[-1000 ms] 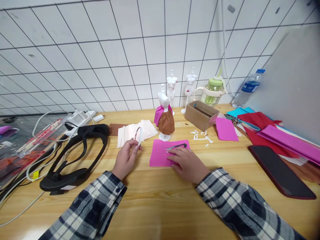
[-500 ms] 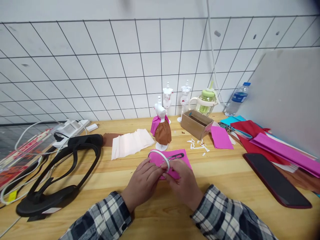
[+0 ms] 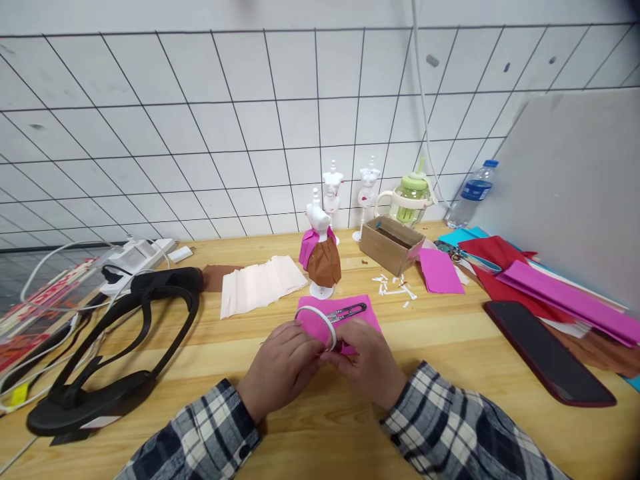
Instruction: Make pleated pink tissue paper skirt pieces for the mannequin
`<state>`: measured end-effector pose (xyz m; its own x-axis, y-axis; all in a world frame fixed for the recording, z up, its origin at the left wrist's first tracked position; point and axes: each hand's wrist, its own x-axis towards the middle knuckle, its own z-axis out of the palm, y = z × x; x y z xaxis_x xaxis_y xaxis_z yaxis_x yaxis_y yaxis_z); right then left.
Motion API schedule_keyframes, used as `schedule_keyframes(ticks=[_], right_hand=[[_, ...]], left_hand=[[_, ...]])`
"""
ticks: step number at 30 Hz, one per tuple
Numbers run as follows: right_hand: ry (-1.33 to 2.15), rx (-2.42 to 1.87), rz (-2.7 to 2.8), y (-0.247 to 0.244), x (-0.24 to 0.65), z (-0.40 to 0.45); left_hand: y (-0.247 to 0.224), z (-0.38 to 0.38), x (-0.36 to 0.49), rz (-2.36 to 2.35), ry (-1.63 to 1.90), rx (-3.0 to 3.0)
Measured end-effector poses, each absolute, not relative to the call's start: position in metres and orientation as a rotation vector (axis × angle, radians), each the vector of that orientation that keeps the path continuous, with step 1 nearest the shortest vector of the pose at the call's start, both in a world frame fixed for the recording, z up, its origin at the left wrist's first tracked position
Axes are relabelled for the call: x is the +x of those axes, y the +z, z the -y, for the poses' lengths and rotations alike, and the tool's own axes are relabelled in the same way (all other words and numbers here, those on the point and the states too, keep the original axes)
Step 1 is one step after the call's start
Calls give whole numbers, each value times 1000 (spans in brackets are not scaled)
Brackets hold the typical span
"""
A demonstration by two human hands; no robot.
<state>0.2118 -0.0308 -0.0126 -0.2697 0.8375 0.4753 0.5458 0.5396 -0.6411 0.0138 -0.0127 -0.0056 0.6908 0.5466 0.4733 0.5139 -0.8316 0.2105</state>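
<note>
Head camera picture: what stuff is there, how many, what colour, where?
Sheet: 1, pink, lower centre
Snips: 1, dark, on sheet
Ring: 1, white, over sheet
Mannequins: 3, white, centre
Box: 1, brown, right of mannequins
Scraps: several, white, before box
Jug: 1, green-lidded, behind box
Bottle: 1, clear, right
Panel: 1, grey, right
Cloths: several, mixed colours, both sides
Phone: 1, black, right
Headset-like frame: 1, black, left
Power strip: 1, white, left
Cables: several, mostly white, left, top
Packaging: some, red, left
Desk: 1, wooden, below
Wall: 1, white, behind
Sleeves: 2, dark plaid, bottom
Left hand: 1, bare, at ring
Right hand: 1, bare, at ring
</note>
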Motion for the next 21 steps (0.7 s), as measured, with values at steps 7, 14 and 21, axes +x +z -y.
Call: schedule_keyframes(ticks=[7,14,21], right_hand=[[557,-1055,1935,-10,217,30],[554,-1015,1935,-11,221,33],[483,-990,1992,-13,225,28]], left_hand=[[-7,14,11,-884,823,2689],[-7,15,3,-873,866,2490],[-2,12,1,-688,860,2488]])
